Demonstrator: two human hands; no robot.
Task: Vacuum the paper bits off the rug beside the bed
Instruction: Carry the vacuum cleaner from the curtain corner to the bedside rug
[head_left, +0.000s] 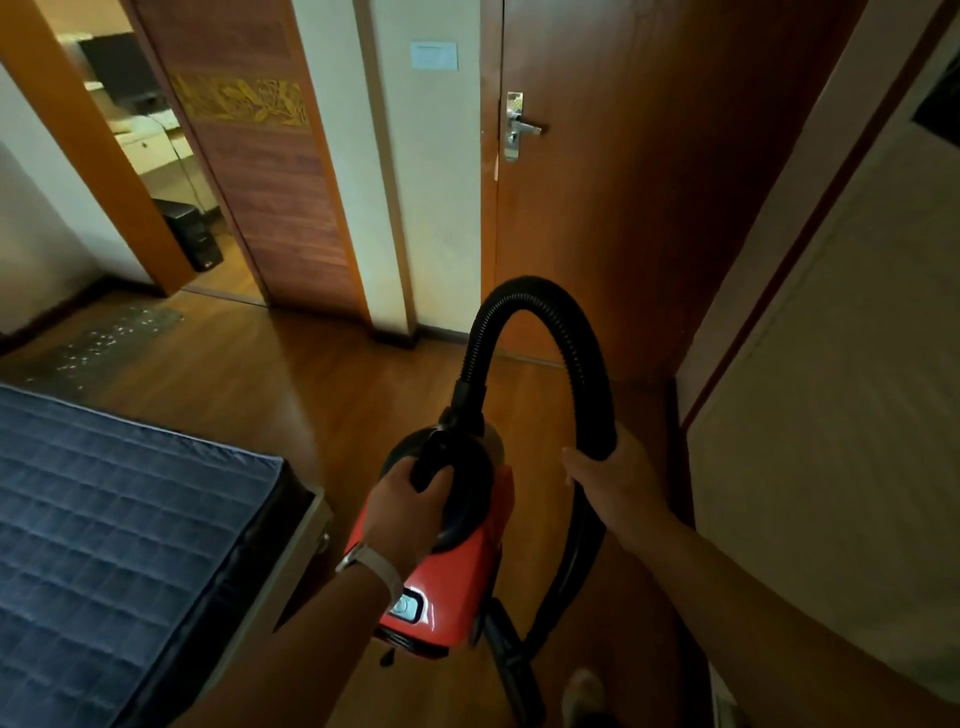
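A red and black canister vacuum (457, 587) hangs above the wooden floor in the lower middle. My left hand (402, 512) grips its black carry handle. A black ribbed hose (524, 296) arches up from the vacuum's front, and my right hand (608, 480) holds its lower end. Far off at the left, past the bed, lies a dark grey rug (111, 343) scattered with white paper bits (104, 340). The bed's blue quilted mattress (114, 525) fills the lower left.
A closed wooden door (597, 182) with a metal handle stands ahead. An open doorway (171, 171) at the upper left leads to another room. A pale cabinet (841, 415) lines the right side. Bare wooden floor (291, 384) runs between bed and door.
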